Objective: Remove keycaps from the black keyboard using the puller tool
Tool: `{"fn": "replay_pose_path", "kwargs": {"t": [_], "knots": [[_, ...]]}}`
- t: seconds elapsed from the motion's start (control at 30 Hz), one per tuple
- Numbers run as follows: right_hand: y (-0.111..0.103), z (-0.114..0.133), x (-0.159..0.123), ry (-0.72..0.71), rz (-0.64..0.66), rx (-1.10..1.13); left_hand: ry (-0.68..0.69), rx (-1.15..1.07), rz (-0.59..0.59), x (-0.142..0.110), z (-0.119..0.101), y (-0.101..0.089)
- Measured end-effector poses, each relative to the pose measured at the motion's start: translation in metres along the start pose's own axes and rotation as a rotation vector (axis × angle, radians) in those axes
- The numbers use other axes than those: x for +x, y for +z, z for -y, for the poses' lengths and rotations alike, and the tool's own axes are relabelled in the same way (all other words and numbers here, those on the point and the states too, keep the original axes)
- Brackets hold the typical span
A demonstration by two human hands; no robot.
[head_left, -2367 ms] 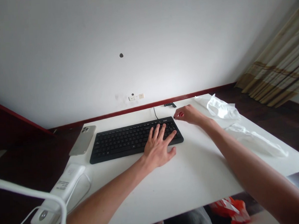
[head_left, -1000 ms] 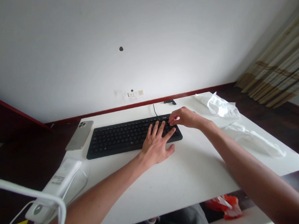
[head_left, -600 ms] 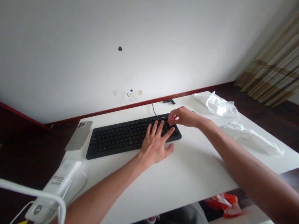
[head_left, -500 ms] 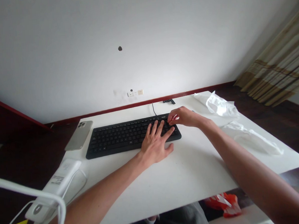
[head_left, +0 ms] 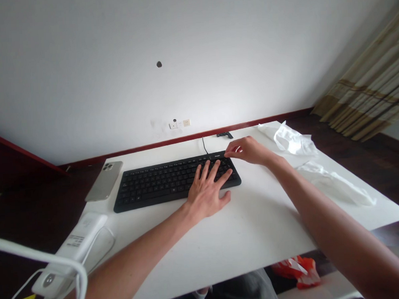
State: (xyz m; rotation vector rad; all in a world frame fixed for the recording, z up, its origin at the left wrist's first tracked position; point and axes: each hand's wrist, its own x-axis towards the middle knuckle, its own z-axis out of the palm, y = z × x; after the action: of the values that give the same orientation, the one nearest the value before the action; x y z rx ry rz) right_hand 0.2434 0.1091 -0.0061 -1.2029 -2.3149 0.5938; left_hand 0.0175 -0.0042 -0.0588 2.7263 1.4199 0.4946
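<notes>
A black keyboard (head_left: pixel 154 183) with a cable at its back edge lies on a white table (head_left: pixel 205 252). My left hand (head_left: pixel 206 191) rests on its right-hand part, fingers spread over the keys and thumb out past the front edge. At the back right corner of the keyboard is my right hand (head_left: pixel 244 150), its fingertips pinched together against or just above that corner. Whatever those fingertips may hold is hidden or too small to name.
A phone (head_left: pixel 104 181) lies face down left of the keyboard. Nearer stands a white power strip (head_left: pixel 71 254) with cords. Crumpled white plastic wrapping (head_left: pixel 294 140) lies at the right, and a small black piece (head_left: pixel 224 135) at the back. An orange-red bag (head_left: pixel 297 271) shows below the table.
My right hand has shifted slightly back, from the keys to the keyboard's back right corner, with its fingers straighter. My left hand has stayed on the keys.
</notes>
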Motion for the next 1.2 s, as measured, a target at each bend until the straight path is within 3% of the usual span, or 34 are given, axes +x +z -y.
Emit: {"fn": "replay_pose_path", "kwargs": {"t": [0.23,0.67,0.8,0.9,1.0,1.13,1.2], "knots": [[0.009,-0.020,0.004,0.064,-0.172,-0.002,0.001,0.000,0.001,0.001,-0.003,-0.004],[0.014,-0.016,0.005,0.072,-0.182,0.073,0.073,0.026,0.023,0.009,-0.003,-0.008],[0.022,-0.002,0.007,0.149,-0.212,0.292,0.086,0.017,0.028,0.010,-0.001,-0.007],[0.026,0.014,0.010,0.162,-0.308,0.669,0.091,0.014,0.026,0.010,-0.001,-0.006],[0.011,0.035,0.014,0.168,-0.387,1.013,0.086,0.017,0.021,0.010,0.000,-0.006],[-0.034,0.070,0.023,0.158,-0.360,1.130,0.092,0.015,0.032,0.010,0.000,-0.006],[-0.045,0.082,0.029,0.095,-0.316,1.203,0.093,0.009,0.028,0.010,0.001,-0.006]]}}
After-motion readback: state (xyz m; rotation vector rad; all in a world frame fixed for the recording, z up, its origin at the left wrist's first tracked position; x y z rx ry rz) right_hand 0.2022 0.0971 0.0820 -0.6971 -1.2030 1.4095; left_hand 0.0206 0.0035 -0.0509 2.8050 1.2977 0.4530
